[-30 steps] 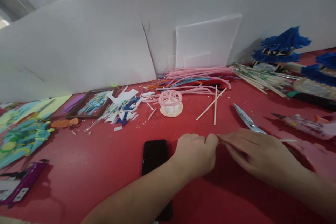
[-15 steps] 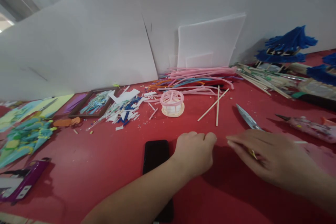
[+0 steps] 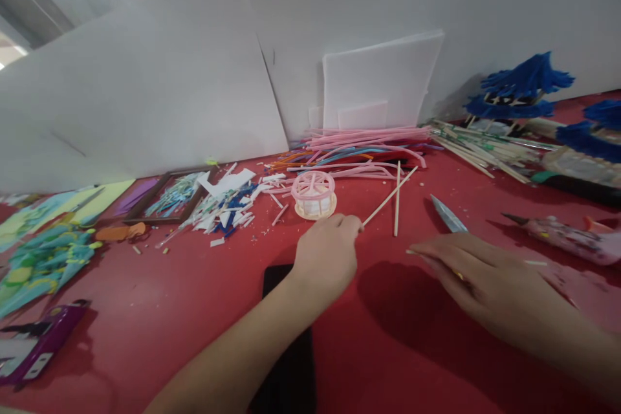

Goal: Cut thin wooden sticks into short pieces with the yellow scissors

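Note:
My left hand (image 3: 327,249) is closed, its fingertips at the near end of a thin wooden stick (image 3: 388,198). That stick crosses a second wooden stick (image 3: 396,210) on the red table. Just beyond the hand stands a small round frame with a pink spoked top (image 3: 313,186) and a pale base. My right hand (image 3: 485,278) has thumb and forefinger pinched together. What is between them is too small to make out; a bit of yellow shows under the fingers. Behind that hand a pointed metal blade (image 3: 447,213) sticks out, its other end hidden.
A black phone (image 3: 286,362) lies partly under my left forearm. Pink pipe cleaners (image 3: 369,137) and bundled sticks (image 3: 485,149) lie at the back. To the right are a glue gun (image 3: 563,236) and blue-roofed models (image 3: 524,87). Paper scraps (image 3: 228,197) lie left.
My left hand has moved forward and left to the end of the crossed stick. My right hand has shifted slightly left and forward, still pinched. The view has turned a little.

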The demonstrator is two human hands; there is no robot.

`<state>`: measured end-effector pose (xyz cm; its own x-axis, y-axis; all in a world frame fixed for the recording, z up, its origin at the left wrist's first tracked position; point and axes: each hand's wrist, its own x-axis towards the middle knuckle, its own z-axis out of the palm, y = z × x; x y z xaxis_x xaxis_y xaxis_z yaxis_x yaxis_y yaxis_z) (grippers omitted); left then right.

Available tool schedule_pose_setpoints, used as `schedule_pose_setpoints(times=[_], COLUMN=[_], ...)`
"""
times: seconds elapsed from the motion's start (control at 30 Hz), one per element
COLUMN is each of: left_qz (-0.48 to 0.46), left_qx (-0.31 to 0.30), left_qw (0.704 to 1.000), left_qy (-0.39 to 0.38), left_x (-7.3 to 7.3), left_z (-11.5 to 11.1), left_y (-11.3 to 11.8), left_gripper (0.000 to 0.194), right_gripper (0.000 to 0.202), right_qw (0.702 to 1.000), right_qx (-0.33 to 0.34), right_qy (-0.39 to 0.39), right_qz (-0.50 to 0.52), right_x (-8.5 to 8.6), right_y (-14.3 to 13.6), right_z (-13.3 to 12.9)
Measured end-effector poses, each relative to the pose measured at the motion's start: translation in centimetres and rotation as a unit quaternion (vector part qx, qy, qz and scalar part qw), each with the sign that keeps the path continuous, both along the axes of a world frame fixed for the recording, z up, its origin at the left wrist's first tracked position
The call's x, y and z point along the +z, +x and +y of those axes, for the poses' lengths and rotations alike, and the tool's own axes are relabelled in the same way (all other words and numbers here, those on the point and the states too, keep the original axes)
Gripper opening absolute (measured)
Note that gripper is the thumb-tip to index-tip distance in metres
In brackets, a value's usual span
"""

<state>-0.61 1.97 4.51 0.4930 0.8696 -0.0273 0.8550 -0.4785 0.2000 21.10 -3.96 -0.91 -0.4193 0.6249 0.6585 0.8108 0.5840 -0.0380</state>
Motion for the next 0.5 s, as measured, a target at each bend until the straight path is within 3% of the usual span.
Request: schedule_pose_setpoints(times=[0.23,0.3,0.37,0.43,0.5], left_qz=[0.089,0.065,-0.022,-0.140,-0.226], left_qx=[0.029,0.041,0.023,-0.032,-0.062], left_qw=[0.996,0.996,0.999,0.988,0.955], left_qy=[0.015,0.042,0.041,-0.049,-0.180], left_x=[-0.6,-0.3,0.0,-0.2,-0.7], left_z=[1.8,1.2,0.3,-0.6,-1.3], left_y=[-1.8,-1.5,-0.8,0.0,0.8], left_gripper=[0.032,0.031,0.026,0.021,0.017], right_gripper=[0.033,0.032,0.032,0.032,0.034], right_qw=[1.000,0.999,0.999,0.998,0.998], right_qx=[0.021,0.030,0.041,0.052,0.054], right_qy=[-0.004,-0.020,-0.022,-0.011,0.001], right_qz=[0.001,0.014,0.020,0.018,0.017], right_x=[-1.4,-1.6,-1.5,-1.3,-1.0], right_y=[-0.2,-0.4,-0.6,-0.8,-1.0], right_z=[-0.1,-0.2,-0.3,-0.3,-0.3])
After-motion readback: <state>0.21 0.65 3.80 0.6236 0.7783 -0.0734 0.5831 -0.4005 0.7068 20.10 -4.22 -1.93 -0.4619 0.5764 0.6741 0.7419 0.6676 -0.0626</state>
